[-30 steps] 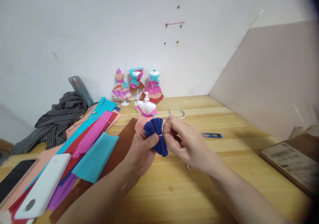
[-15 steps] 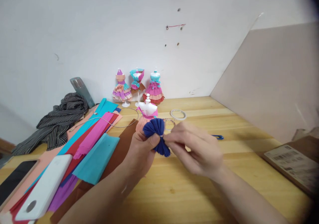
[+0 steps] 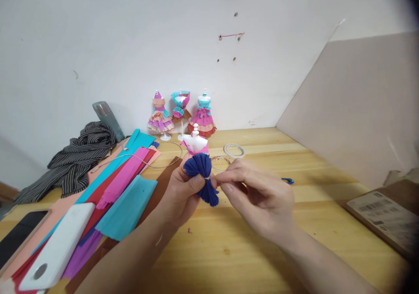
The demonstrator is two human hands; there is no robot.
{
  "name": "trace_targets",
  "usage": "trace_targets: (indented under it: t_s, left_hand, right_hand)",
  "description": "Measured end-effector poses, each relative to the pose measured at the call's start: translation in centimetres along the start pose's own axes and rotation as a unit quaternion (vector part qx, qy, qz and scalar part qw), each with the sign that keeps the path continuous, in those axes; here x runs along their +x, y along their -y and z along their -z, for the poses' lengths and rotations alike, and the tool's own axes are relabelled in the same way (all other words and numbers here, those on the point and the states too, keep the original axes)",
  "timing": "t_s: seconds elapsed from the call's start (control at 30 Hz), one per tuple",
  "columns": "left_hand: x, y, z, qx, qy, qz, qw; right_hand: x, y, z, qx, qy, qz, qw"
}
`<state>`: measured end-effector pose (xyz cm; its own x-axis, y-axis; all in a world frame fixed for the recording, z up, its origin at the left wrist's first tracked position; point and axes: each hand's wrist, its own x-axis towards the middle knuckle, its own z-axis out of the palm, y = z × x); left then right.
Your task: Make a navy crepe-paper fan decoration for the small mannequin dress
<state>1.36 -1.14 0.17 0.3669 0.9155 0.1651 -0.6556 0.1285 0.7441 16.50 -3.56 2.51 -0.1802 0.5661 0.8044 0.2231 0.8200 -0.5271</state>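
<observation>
A dark blue pleated paper bow (image 3: 199, 166), fanned out above and below its pinched middle, is gripped by my left hand (image 3: 185, 189), thumb across its front. Close to the bow's right side, my right hand (image 3: 258, 193) has thumb and forefinger pinched together; whatever lies between them is too small to make out. Just behind the bow stands a small white dress form (image 3: 195, 143) wrapped in pink paper, its lower part hidden by the bow and my left hand.
Against the wall stand three dressed mini forms, including a turquoise-and-pink one (image 3: 203, 116). Coloured crepe paper (image 3: 131, 206), a white power bank (image 3: 59, 246) and a phone (image 3: 21, 233) lie left. Tape roll (image 3: 234, 145) lies behind my right hand; a cardboard box (image 3: 382, 215) sits right.
My left hand and the bow have shifted slightly left, and the bow has turned a little. My right hand's fingers now sit slightly farther from its middle. A small pink scrap shows on the table.
</observation>
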Motion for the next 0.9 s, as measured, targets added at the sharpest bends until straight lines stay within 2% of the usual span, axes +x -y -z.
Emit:
trace_targets:
  t_s: [0.2,0.57,0.7,0.77,0.9]
  left_hand:
    - [0.25,0.39,0.19,-0.007,-0.046,0.010,0.999]
    - [0.26,0.25,0.07,0.001,-0.037,0.022,0.999]
    - [0.27,0.09,-0.04,0.013,-0.030,0.041,0.999]
    - [0.26,0.09,-0.02,0.012,-0.035,0.048,0.998]
    - [0.27,0.19,0.05,0.006,-0.029,0.049,0.998]
  right_hand:
    - [-0.34,-0.03,0.04,-0.024,0.017,-0.040,0.999]
    - [-0.28,-0.25,0.08,-0.026,0.025,-0.014,0.999]
    - [-0.27,-0.14,0.13,-0.038,0.025,-0.035,0.998]
    - [-0.31,-0.04,0.17,-0.042,0.025,-0.023,0.999]
    - [-0.30,0.11,0.21,-0.060,-0.007,0.045,0.997]
